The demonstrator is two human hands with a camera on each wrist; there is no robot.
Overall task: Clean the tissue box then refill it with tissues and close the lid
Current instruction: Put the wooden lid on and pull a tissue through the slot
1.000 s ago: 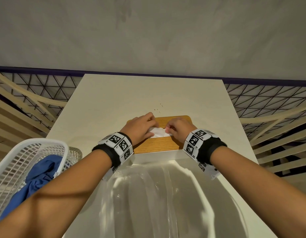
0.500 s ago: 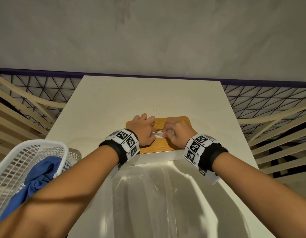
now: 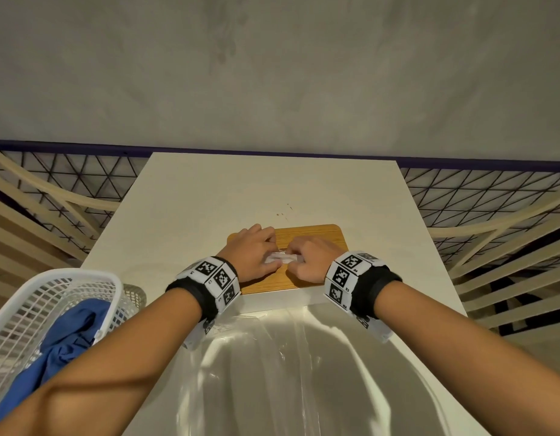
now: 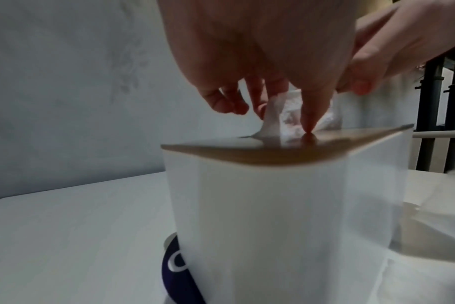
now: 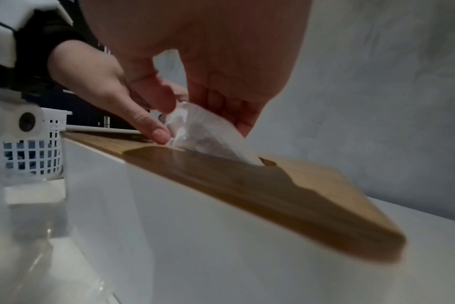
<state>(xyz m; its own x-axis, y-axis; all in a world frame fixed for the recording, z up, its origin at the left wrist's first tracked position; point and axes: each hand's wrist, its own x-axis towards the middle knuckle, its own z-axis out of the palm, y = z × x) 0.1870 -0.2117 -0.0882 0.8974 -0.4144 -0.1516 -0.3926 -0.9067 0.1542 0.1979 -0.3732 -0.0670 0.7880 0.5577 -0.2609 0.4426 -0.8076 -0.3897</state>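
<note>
Tissue box (image 4: 286, 216) stands mid-worktop (image 3: 209, 199), wooden lid (image 3: 316, 243) already seated. Left hand (image 3: 253, 251) and right hand (image 3: 310, 259) both pinch the top tissue (image 5: 208, 133) at the slot, likely teasing it up for dispensing. Slot and box contents hidden; plastic wrap (image 3: 288, 372) edges hard to trace.

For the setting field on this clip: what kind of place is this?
Probably a home room set up for recording, though I can't be sure. A plain white table stands against a bare grey wall, a white laundry basket holding blue cloth sits on it, and slatted frames flank it.
</note>
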